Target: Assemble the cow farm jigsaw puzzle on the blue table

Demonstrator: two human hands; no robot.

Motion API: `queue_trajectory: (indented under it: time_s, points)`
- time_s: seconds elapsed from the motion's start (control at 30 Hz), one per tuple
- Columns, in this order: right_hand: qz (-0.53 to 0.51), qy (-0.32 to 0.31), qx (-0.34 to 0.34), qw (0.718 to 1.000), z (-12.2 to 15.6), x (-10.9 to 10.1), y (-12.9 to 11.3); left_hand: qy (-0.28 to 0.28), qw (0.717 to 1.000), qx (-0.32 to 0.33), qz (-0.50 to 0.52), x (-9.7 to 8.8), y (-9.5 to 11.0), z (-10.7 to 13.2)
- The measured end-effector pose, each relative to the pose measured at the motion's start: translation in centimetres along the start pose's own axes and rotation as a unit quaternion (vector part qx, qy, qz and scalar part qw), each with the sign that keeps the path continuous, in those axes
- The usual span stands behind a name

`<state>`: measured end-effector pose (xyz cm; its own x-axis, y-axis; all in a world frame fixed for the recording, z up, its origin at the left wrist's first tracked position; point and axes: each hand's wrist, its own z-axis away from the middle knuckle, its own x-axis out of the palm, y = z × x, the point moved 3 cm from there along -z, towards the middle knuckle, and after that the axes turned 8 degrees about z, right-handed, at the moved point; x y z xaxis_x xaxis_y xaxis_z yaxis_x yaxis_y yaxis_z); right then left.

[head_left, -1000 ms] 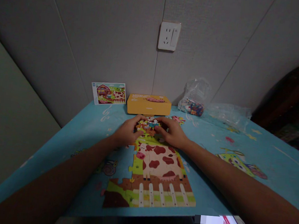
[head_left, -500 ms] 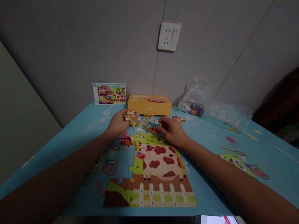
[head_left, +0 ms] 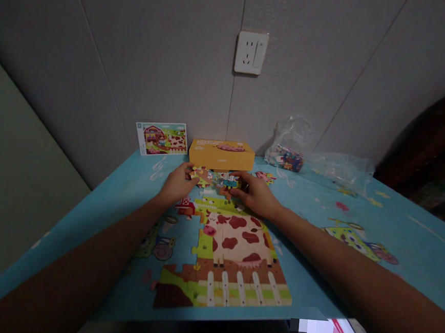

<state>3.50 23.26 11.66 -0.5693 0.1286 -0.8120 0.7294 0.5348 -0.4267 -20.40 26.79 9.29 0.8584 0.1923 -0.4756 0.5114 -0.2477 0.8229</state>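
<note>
A partly joined cow jigsaw (head_left: pixel 234 254) lies on the blue patterned table (head_left: pixel 355 238). At its far edge my left hand (head_left: pixel 177 183) pinches a loose puzzle piece (head_left: pixel 199 175) with brown and yellow print. My right hand (head_left: pixel 257 194) grips another small piece (head_left: pixel 229 183) with blue on it, close beside the left one. A red barn piece (head_left: pixel 186 205) lies loose left of the jigsaw, just under my left wrist. Both hands hover over the jigsaw's upper rows.
A yellow puzzle box (head_left: pixel 222 154) stands against the wall behind my hands, with a picture card (head_left: pixel 162 138) leaning to its left. Clear plastic bags (head_left: pixel 291 146) holding small coloured pieces lie at the back right. A wall socket (head_left: pixel 250 53) is above. Dark furniture (head_left: pixel 436 142) stands right.
My left hand pulled a piece out to the left a second ago and now brings it back toward the right hand's piece. The barn piece came into view beneath it.
</note>
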Motion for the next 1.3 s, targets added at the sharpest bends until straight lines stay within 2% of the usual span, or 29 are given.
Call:
queue_trajectory:
  time_s: [0.17,0.23,0.3,0.37,0.43,0.5,0.57,0.67,0.83,1.13,1.3]
  points:
    - [-0.005,0.007,-0.018,1.0,0.0,-0.2,-0.2,0.035,0.997,0.03,-0.063,-1.0,1.3,0.4]
    - [-0.012,0.012,-0.036,0.999,0.0,-0.2,-0.4,0.053,0.993,0.075,-0.078,-1.4,2.4,0.7]
    - [-0.025,0.018,-0.048,0.998,0.0,-0.2,-0.5,0.044,0.987,0.134,-0.076,-1.5,3.4,1.2]
    - [-0.059,0.022,-0.046,0.997,0.1,0.0,-0.5,0.001,0.982,0.182,-0.051,-1.1,4.4,1.8]
    - [-0.115,0.017,-0.033,0.993,0.2,0.3,-0.5,-0.068,0.974,0.218,-0.016,-0.5,5.1,2.6]
    - [-0.164,0.002,-0.021,0.986,0.3,0.6,-0.4,-0.136,0.961,0.241,0.007,0.2,5.6,3.3]
    - [-0.175,-0.019,-0.017,0.984,0.4,0.8,-0.6,-0.182,0.95,0.251,0.011,0.7,5.8,3.8]
    - [-0.137,-0.04,-0.031,0.989,0.5,0.5,-0.9,-0.203,0.946,0.251,0.001,0.9,6.0,4.0]
    - [-0.056,-0.034,-0.094,0.993,0.6,-0.5,-1.9,-0.207,0.954,0.217,-0.011,0.6,5.9,3.8]
    - [-0.043,-0.043,-0.127,0.99,0.7,-0.7,-2.1,-0.225,0.951,0.211,-0.013,0.6,6.2,3.8]
    - [-0.044,-0.055,-0.109,0.991,0.5,-0.4,-1.5,-0.309,0.942,0.111,0.063,-0.3,6.1,2.2]
